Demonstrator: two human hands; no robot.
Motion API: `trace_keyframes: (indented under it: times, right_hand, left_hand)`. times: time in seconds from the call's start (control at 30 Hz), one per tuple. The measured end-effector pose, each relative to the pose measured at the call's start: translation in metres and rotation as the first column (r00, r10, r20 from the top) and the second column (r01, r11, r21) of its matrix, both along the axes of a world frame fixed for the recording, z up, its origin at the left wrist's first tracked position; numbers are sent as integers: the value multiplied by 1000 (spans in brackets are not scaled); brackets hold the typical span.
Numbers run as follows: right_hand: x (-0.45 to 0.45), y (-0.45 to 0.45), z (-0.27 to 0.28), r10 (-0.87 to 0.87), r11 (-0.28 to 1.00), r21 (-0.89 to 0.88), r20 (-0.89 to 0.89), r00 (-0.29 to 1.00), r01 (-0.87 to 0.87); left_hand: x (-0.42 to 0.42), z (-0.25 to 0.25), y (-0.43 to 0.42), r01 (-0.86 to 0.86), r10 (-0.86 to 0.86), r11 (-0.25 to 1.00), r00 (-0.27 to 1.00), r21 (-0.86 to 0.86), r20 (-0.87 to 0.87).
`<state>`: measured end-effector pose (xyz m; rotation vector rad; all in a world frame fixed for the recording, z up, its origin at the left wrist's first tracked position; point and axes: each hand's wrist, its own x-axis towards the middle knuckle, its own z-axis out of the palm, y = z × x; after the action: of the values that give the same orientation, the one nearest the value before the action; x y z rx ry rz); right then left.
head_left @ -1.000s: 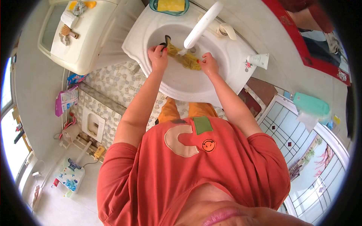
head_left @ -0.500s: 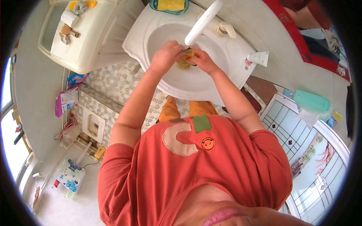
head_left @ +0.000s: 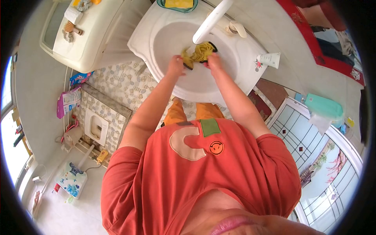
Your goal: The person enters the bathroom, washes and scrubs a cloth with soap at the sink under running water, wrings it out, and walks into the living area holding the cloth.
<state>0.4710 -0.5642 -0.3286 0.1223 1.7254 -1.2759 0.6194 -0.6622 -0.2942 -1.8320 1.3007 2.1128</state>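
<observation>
A wet yellow cloth with black edges [head_left: 202,52] hangs bunched under the white faucet [head_left: 211,22], over the bowl of the white sink [head_left: 172,80]. My right hand [head_left: 214,63] pinches its right part near a black edge. On the left, my left hand [head_left: 176,66] is beside the cloth's other end, its fingers curled and partly spread; whether they grip the cloth is hard to make out. Water runs from the spout onto the cloth.
A white tube [head_left: 269,60] lies at the sink's right edge, and the faucet handle [head_left: 236,29] is behind. A teal dish [head_left: 177,4] with a yellow item sits at the back. Left stands a cream washing machine [head_left: 88,43] with a brush [head_left: 73,28] on top.
The cloth was stretched out, then gathered between both hands, and now is spread again under the faucet. My hands have moved apart, the left one lower and the right one slightly right.
</observation>
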Motion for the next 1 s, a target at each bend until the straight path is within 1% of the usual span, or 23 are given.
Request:
trace_keyframes:
  times: [0.07,0.1,0.13,0.17,0.2,0.23,0.27,0.33,0.37,0.4,0.47,0.5,0.53,0.57,0.63,0.67,0.7,0.73,0.77,0.8,0.9,0.97,1.0]
  right_hand:
    - [17,-5,17,99,984,-170,222,970,-61]
    - [25,-1,31,31,960,-267,398,917,84]
    - [33,6,49,-12,913,-330,565,825,239]
    - [37,11,59,-26,845,-359,713,701,396]
    - [37,18,57,-22,890,-340,634,773,304]
    - [35,27,51,-7,927,-311,547,837,211]
    - [32,34,44,19,955,-271,457,889,119]
    - [21,36,29,-56,995,-54,363,930,81]
    - [17,35,23,-86,996,57,312,946,72]
    - [17,29,25,-172,983,10,399,901,183]
    - [19,18,28,-152,908,-224,612,776,355]
    - [20,10,26,-110,836,-318,701,704,448]
    - [23,1,18,-128,804,-337,707,695,490]
    - [28,0,16,-122,812,-397,601,789,428]
    - [38,-2,33,-111,824,-489,354,929,284]
    - [38,4,24,60,818,-572,197,979,65]
    - [37,6,32,183,818,-462,-355,917,-342]
    - [35,8,49,296,767,-151,-778,553,-624]
    - [35,10,67,363,683,258,-932,10,-684]
    - [34,11,81,456,662,279,-887,78,-695]
    - [24,6,74,328,638,142,-939,100,-757]
    - [27,7,69,322,667,59,-922,216,-743]
    - [29,7,65,316,680,18,-909,271,-733]
  left_hand:
    - [-7,0,12,-194,230,952,964,238,-134]
    - [-7,-5,17,-267,348,892,921,366,-177]
    - [-6,-28,13,-213,365,862,891,461,-271]
    - [-6,-53,11,-236,387,865,875,442,-290]
    - [-6,-75,9,-260,409,868,858,423,-311]
    - [-10,-71,7,-284,429,870,840,403,-333]
    - [-12,-66,9,-308,410,891,862,334,-298]
    - [-18,-25,10,-277,404,882,862,382,-307]
    - [-19,-8,10,-261,399,877,863,404,-309]
    - [-17,4,13,-198,342,896,878,398,-335]
    - [-16,21,18,-67,225,922,895,382,-386]
    - [-19,25,19,-118,223,942,919,313,-325]
    - [-22,29,21,-166,228,957,937,238,-263]
    - [-22,31,21,-208,238,965,950,158,-201]
    - [-19,16,9,-244,398,880,848,408,-351]
    - [-16,6,5,-235,484,816,778,528,-401]
    - [-13,1,3,-188,479,812,756,553,-447]
    - [-11,-2,1,-138,474,807,730,574,-492]
    - [-11,-4,1,-84,470,801,702,593,-535]
    - [-12,-4,6,-94,494,780,698,619,-518]
    - [-21,3,17,-138,559,729,686,671,-465]
    - [-27,15,16,-186,591,706,687,684,-423]
    - [-28,15,16,-169,584,704,690,689,-428]
